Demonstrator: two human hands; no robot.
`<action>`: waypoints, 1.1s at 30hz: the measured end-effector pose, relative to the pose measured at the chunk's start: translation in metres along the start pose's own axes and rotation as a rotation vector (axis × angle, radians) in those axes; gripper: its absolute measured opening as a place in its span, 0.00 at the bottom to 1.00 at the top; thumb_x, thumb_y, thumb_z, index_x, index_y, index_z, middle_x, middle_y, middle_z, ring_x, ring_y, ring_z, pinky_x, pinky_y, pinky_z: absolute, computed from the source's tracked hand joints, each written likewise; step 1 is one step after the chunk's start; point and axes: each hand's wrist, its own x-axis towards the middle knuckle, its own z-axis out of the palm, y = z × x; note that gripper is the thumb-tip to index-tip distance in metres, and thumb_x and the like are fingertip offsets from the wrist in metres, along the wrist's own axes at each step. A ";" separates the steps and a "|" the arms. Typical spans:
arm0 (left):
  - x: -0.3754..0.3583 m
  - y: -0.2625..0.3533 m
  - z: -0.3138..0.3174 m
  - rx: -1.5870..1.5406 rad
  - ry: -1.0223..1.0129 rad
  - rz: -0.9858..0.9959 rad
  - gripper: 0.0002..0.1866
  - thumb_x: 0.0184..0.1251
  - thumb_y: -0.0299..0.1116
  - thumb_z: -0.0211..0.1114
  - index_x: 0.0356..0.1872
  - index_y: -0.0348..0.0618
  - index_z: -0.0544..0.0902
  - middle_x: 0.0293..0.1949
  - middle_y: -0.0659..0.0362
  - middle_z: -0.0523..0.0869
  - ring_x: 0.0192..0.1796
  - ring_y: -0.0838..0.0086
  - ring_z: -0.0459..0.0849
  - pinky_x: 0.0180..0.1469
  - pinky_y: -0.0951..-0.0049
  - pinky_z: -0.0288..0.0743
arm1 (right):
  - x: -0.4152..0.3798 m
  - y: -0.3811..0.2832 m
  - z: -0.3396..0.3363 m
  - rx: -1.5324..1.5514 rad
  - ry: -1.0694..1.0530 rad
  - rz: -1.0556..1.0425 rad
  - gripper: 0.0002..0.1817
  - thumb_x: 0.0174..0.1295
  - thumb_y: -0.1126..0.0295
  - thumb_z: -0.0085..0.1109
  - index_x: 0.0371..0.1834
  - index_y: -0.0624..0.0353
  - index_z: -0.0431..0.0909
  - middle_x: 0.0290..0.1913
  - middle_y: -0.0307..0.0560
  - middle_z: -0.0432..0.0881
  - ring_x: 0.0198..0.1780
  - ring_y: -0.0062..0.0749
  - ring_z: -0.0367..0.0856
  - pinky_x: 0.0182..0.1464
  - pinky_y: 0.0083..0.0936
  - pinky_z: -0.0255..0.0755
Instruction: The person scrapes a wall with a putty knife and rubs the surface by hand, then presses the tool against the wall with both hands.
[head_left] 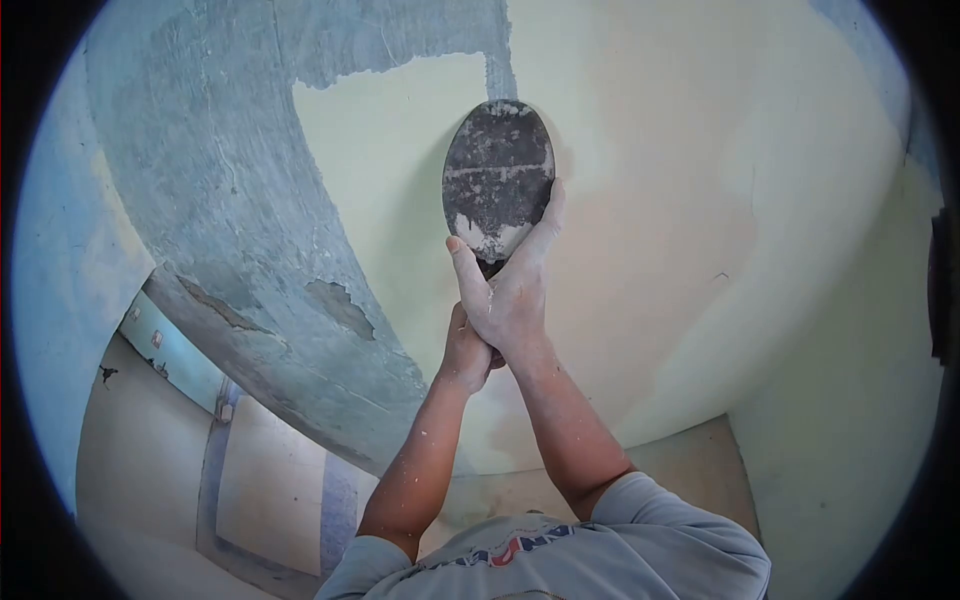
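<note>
A dark oval plastering float (498,170), smeared with pale plaster, lies upright over the wall in front of me. My right hand (515,290), whitened with dust, grips its lower end, thumb along the left edge and a finger stretched up the right edge. Just below, partly behind the right hand, is my left hand (468,350), closed around the lower part of the tool. Most of its fingers and what they wrap are hidden. Behind the float, a smooth pale-green coat (390,140) meets rough blue-grey old wall (240,170) along a jagged edge.
The old wall has chipped patches (340,308) low on the left. Pale coated wall (680,230) spreads to the right, up to a green side wall (840,400). At lower left, a room corner shows a pale panel (270,480). A dark object (940,285) sits at the right edge.
</note>
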 end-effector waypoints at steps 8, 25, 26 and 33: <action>-0.007 0.000 0.002 -0.028 -0.005 0.024 0.20 0.80 0.49 0.54 0.53 0.42 0.80 0.24 0.68 0.77 0.15 0.86 0.68 0.14 0.79 0.55 | -0.005 0.006 0.000 -0.077 0.006 -0.069 0.60 0.65 0.71 0.68 0.82 0.73 0.23 0.75 0.78 0.58 0.74 0.60 0.68 0.75 0.45 0.64; 0.023 0.052 0.004 0.018 0.051 -0.021 0.16 0.80 0.46 0.54 0.43 0.44 0.79 0.20 0.67 0.75 0.13 0.83 0.66 0.13 0.77 0.52 | 0.044 -0.005 0.021 -0.124 0.079 -0.231 0.58 0.65 0.71 0.67 0.81 0.77 0.26 0.73 0.82 0.59 0.73 0.65 0.68 0.76 0.46 0.61; 0.025 0.059 0.006 0.020 0.052 -0.021 0.16 0.80 0.46 0.54 0.43 0.44 0.79 0.20 0.67 0.75 0.13 0.83 0.66 0.13 0.77 0.52 | 0.049 -0.009 0.022 -0.123 0.080 -0.230 0.58 0.65 0.71 0.67 0.81 0.77 0.26 0.73 0.82 0.59 0.73 0.65 0.68 0.76 0.46 0.61; 0.011 0.043 0.007 0.033 0.039 -0.036 0.17 0.80 0.48 0.53 0.43 0.44 0.79 0.20 0.67 0.75 0.13 0.84 0.67 0.14 0.77 0.52 | 0.028 -0.001 0.013 -0.246 0.074 -0.255 0.58 0.65 0.72 0.67 0.81 0.77 0.26 0.74 0.80 0.58 0.74 0.62 0.68 0.76 0.44 0.62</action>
